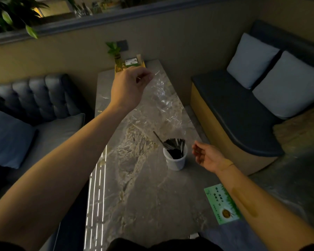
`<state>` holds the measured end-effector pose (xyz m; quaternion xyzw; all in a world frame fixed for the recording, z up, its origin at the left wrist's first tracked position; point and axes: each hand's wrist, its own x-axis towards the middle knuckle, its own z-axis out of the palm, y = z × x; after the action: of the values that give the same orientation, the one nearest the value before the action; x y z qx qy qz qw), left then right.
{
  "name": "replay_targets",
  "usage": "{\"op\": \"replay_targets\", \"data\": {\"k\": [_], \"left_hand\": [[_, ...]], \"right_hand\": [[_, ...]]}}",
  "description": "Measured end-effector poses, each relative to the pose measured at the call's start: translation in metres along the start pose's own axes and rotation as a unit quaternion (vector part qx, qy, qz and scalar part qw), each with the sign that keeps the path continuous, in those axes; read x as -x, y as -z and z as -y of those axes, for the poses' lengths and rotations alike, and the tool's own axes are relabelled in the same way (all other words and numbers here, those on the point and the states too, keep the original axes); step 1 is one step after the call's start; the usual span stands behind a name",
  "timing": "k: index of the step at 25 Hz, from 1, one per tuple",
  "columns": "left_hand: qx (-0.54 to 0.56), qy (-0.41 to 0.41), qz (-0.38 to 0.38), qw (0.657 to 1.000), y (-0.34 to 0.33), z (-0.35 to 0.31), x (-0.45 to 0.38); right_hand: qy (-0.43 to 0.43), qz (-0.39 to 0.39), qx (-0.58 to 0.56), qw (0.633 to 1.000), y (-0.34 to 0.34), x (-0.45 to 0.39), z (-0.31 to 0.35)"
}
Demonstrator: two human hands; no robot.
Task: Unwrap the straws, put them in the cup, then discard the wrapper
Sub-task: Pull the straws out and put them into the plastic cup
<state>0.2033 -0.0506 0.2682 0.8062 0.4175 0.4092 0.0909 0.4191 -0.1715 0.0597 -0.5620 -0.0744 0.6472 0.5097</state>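
Straws (176,144): dark, bundled upright in a white cup (176,160) near the counter (143,196) right edge, one leaning left. Wrapper (163,105): clear, crinkled, raised above the counter, its top corner pinched in the left hand (130,86) grip. Right hand (207,156): beside the cup, grip loose, fingers curled, grasping nothing; bare counter toward the viewer.

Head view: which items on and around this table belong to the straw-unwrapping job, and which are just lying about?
Part of the job:
- clear plastic wrapper, pinched at its far end by the left hand
- white cup holding dark straws
- right hand, beside the cup, holding nothing clear

Lying about:
- green card
- plant bottle
- tissue box
- cushions
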Motion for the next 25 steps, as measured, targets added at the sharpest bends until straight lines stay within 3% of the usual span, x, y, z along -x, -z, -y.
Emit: {"op": "replay_targets", "data": {"k": [25], "left_hand": [[0.058,0.001,-0.034,0.998,0.033,0.026,-0.001]], "right_hand": [[0.026,0.004,-0.021,0.999,-0.027,0.020,0.007]]}}
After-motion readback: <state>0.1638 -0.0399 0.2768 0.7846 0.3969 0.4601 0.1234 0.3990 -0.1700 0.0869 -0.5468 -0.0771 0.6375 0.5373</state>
